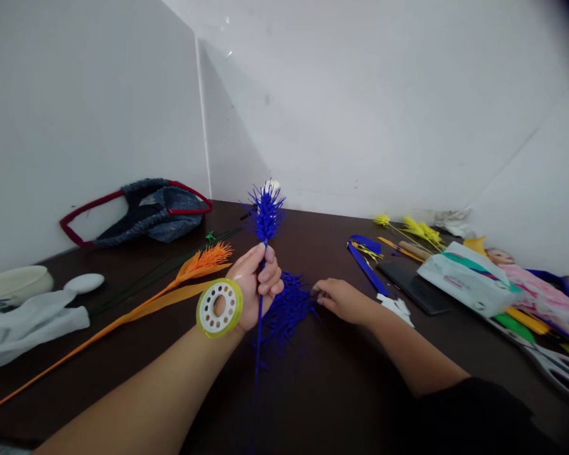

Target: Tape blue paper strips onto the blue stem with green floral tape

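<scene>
My left hand is closed around the thin stem of a blue paper wheat ear, which it holds upright above the table. A spool of yellow-green tape rests against the inside of my left wrist, its white core facing me. Beneath and behind that hand lies a heap of small blue paper pieces. At the heap's right edge is my right hand, low on the table with its fingers drawn together. Whatever may be between those fingertips is hidden.
An orange paper wheat stalk lies to the left, near a white cloth and a bowl. A denim bag sits at the back left. On the right are blue strips, yellow ears, a tissue pack and scissors.
</scene>
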{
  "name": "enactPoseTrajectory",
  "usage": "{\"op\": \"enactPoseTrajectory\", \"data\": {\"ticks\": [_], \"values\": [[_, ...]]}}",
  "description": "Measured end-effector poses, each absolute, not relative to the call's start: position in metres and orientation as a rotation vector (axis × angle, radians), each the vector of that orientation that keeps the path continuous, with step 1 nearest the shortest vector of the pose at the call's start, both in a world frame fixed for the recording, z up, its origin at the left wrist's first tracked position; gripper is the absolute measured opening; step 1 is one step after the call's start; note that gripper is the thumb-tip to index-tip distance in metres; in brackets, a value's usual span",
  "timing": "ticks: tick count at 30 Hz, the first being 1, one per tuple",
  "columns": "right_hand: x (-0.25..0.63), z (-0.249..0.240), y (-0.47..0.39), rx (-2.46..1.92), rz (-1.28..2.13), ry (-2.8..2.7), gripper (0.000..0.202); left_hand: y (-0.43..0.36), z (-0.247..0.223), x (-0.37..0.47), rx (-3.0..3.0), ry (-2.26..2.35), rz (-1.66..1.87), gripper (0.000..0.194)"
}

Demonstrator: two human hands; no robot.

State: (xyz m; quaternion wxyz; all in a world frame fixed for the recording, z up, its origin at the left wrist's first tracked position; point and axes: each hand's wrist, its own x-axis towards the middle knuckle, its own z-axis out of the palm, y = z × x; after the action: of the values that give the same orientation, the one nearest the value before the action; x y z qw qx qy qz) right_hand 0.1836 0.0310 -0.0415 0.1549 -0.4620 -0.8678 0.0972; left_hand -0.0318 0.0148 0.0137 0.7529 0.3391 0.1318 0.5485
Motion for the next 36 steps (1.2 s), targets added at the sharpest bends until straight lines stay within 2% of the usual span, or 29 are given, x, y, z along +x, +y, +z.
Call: {"op": "enactPoseTrajectory", "data": {"ticks": [13, 21, 30, 36], "values": [[0.175, -0.043, 0.026, -1.384, 0.238, -2.48, 0.004, 0.014, 0.015, -0.03, 0.749, 0.313, 1.185, 0.024], [0.171, -0.041, 0.025, -1.482, 0.154, -2.437, 0.009, 0.012, 0.016, -0.03, 0.77, 0.34, 1.184, 0.023], [0.17, -0.043, 0.029, -1.488, 0.321, -2.344, 0.01, 0.013, 0.015, -0.029, 0.761, 0.351, 1.184, 0.024], [0.195, -0.04, 0.038, -1.475, 0.652, -2.013, 0.011, 0.014, 0.014, -0.03, 0.768, 0.34, 1.185, 0.023]]}}
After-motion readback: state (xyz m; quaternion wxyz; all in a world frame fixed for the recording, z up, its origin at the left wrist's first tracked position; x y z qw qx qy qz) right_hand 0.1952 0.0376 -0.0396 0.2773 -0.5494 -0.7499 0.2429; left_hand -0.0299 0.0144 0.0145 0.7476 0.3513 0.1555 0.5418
